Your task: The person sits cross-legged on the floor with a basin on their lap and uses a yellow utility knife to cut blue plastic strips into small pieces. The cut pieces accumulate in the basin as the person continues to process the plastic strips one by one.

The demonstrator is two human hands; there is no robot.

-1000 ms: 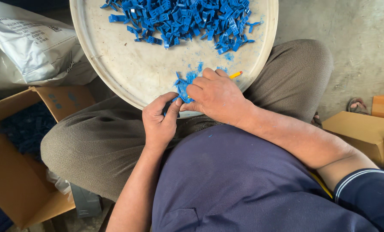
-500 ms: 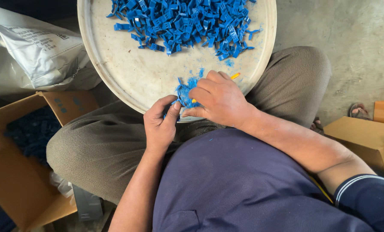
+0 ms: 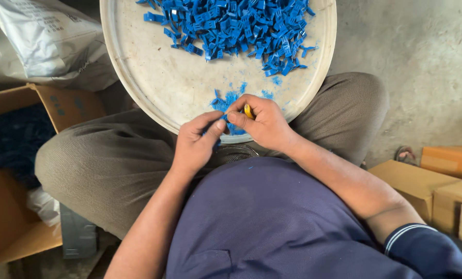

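Observation:
A round cream tray (image 3: 153, 88) rests on my lap and holds a heap of several small blue plastic pieces (image 3: 241, 28) at its far side, with blue shavings (image 3: 226, 101) near its close rim. My left hand (image 3: 195, 142) pinches a small blue piece between thumb and forefinger at the tray's near edge. My right hand (image 3: 264, 121) touches it fingertip to fingertip and grips a small yellow tool (image 3: 248, 111). The pinched piece is mostly hidden by my fingers.
An open cardboard box (image 3: 14, 170) with dark blue contents stands at my left. A white sack (image 3: 40, 41) lies behind it. Closed cardboard boxes (image 3: 432, 175) sit on the concrete floor at the right.
The view has shifted so the tray sits lower in frame. My two hands have come together fingertip to fingertip, and the yellow tool now shows between my right fingers.

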